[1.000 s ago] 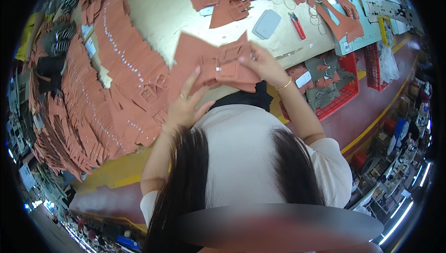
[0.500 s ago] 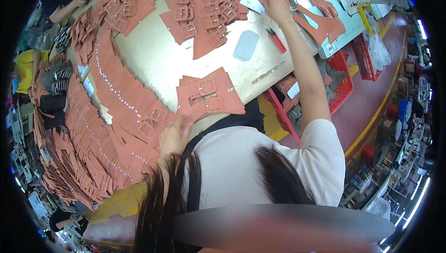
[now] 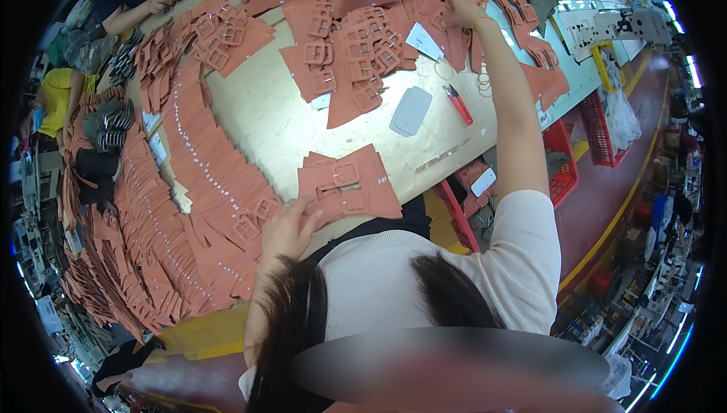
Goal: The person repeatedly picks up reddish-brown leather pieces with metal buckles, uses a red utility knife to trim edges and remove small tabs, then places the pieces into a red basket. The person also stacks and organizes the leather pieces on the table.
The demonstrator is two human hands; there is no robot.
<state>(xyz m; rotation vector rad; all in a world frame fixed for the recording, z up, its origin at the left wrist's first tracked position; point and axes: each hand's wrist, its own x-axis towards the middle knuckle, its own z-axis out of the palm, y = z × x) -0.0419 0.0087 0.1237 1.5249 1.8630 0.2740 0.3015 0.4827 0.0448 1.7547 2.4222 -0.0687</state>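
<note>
Your left hand (image 3: pixel 284 227) lies flat, fingers spread, on the near edge of the table (image 3: pixel 265 121), its fingertips touching the left end of a small stack of terracotta leather pieces with buckles (image 3: pixel 347 186) — it presses rather than grasps, nothing closed in it. That stack sits at the near middle of the table, just in front of your body.

Your right arm reaches far across the table. Your right hand (image 3: pixel 458 10) rests on a far pile of the same leather pieces (image 3: pixel 485 4), fingers curled onto the top one; whether it has actually pinched a piece you cannot tell from here.

Between the two hands, on bare tabletop, lie a grey rounded pad (image 3: pixel 411 111) and, just to its right, red-handled snips (image 3: pixel 457 104). A white card (image 3: pixel 424 40) sits among the far pieces. More buckled pieces (image 3: pixel 344 64) spread over the far middle of the table, and a long overlapping row of leather strips (image 3: pixel 204 178) curves along the left side down toward you.

At the far left another person's hand (image 3: pixel 163 1) works at the table's corner. To your right, below the table edge, stands a red crate (image 3: pixel 564 163) — beyond it a red floor with a yellow line (image 3: pixel 613 223).
</note>
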